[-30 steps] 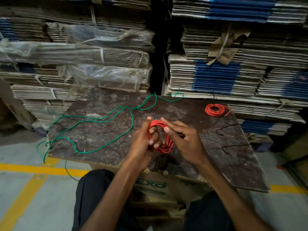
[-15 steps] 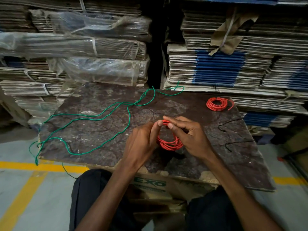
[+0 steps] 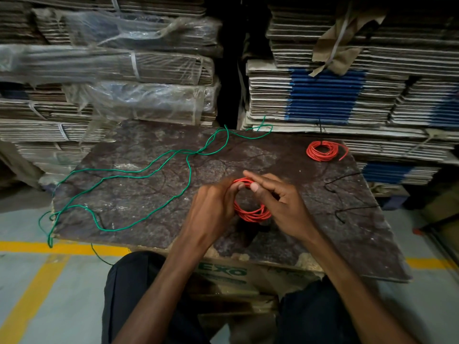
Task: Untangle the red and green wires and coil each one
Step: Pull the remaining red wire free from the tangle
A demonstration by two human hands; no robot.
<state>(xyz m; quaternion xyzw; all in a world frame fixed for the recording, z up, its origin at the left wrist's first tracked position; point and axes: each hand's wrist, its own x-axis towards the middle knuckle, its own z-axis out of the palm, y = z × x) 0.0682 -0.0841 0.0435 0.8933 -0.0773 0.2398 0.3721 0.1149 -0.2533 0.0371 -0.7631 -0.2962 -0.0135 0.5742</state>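
Both my hands on the red coil, held just above the near middle of the table. Left hand fingers curled round the coil's left side; right hand pinching the top of the loops between thumb and forefinger. Step in hand, as I read it: finishing this coil. To do it well, keep the loops stacked, tuck the loose end round the bundle, don't ease the pinch or the turns will likely spring apart.

Left of the red coil the green wire lies loose in long loops across the table, one end hanging over the left edge; not yet coiled. Far right of it, a second red coil lies flat. Black wire at the right edge.

Table is dark, mottled, chipped at the near edge. Beyond it, stacked flattened cardboard, some plastic-wrapped. Grey floor, yellow lines.
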